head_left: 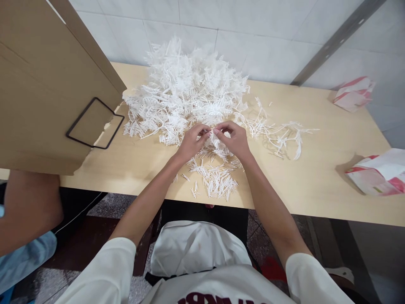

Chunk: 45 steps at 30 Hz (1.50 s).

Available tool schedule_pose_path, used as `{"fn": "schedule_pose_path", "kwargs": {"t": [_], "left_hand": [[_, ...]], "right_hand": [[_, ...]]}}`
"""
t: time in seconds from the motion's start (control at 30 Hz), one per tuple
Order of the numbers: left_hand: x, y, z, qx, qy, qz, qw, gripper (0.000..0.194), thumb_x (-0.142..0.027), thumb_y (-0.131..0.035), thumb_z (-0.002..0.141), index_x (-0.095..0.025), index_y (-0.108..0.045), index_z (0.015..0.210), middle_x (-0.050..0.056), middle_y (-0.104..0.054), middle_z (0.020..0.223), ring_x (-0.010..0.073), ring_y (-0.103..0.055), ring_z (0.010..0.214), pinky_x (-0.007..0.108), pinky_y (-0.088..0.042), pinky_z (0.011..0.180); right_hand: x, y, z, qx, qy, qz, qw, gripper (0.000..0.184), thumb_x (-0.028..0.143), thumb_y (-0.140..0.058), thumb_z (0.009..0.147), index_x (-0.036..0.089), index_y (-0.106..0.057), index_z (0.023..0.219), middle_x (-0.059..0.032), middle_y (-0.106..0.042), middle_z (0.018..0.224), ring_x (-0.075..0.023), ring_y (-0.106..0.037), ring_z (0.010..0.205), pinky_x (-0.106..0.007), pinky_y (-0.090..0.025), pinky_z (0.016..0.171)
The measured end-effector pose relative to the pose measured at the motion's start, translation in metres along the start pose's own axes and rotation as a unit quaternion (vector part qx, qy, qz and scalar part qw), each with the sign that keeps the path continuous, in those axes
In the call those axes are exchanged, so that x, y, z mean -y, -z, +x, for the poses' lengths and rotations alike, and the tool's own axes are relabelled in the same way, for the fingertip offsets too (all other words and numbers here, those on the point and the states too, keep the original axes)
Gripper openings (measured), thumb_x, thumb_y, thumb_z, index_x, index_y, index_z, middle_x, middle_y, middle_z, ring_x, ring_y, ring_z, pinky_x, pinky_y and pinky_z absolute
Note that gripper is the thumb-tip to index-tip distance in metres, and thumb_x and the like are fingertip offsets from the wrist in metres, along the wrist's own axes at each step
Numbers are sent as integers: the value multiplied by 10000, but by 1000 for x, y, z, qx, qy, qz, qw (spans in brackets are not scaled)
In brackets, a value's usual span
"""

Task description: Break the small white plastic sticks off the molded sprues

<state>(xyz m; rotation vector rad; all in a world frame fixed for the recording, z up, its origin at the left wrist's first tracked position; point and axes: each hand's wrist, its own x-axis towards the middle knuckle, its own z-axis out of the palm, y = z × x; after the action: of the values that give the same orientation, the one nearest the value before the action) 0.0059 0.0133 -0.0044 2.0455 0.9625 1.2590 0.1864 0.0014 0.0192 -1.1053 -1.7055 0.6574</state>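
Observation:
My left hand [193,138] and my right hand [233,137] meet at the middle of the table, each closed in a pinch. Between the fingertips is a white branched plastic piece [218,142], partly hidden by the fingers. Just behind my hands rises a large heap of similar white branched pieces [190,84]. Loose white little sticks [218,181] lie scattered in a small pile between my forearms, close to the front edge. Thin, mostly bare white stems [281,137] are spread to the right of my right hand.
A brown cardboard panel [41,84] stands at the left, with a black wire frame [107,147] at its lower edge. Another person's arm [33,211] shows below it. Two red-and-white paper packets [354,95] sit at the right of the wooden table [319,181]. A tiled wall [259,38] borders the back.

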Motion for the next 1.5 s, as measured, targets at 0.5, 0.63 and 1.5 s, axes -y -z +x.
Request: {"fn": "schedule_pose_path", "kwargs": {"t": [0.5,0.63,1.5], "left_hand": [[-2,2,-4,-10,-69,114,991,126,-143,-503,921,-204,-614,914,30,-624,914,137,-586,839,263,-458,752],[-2,1,-4,22,-96,136,986,113,-144,-487,932,-189,-590,921,43,-614,905,147,-578,870,273,-466,782],[-3,-2,-4,-57,-90,118,987,164,-316,-504,966,-203,-621,944,20,-573,867,107,-558,791,240,-464,709]], "right_hand": [[-6,-3,-1,102,63,-145,982,185,389,-543,906,217,-607,928,-44,-654,911,-180,-568,840,-325,-436,750],[-4,0,0,152,78,-189,967,139,298,-477,924,212,-547,841,-26,-592,809,-167,-524,780,-308,-399,726],[8,-4,-1,13,-16,-74,997,210,279,-472,915,207,-540,730,39,-499,624,-105,-433,582,-273,-335,605]]}}
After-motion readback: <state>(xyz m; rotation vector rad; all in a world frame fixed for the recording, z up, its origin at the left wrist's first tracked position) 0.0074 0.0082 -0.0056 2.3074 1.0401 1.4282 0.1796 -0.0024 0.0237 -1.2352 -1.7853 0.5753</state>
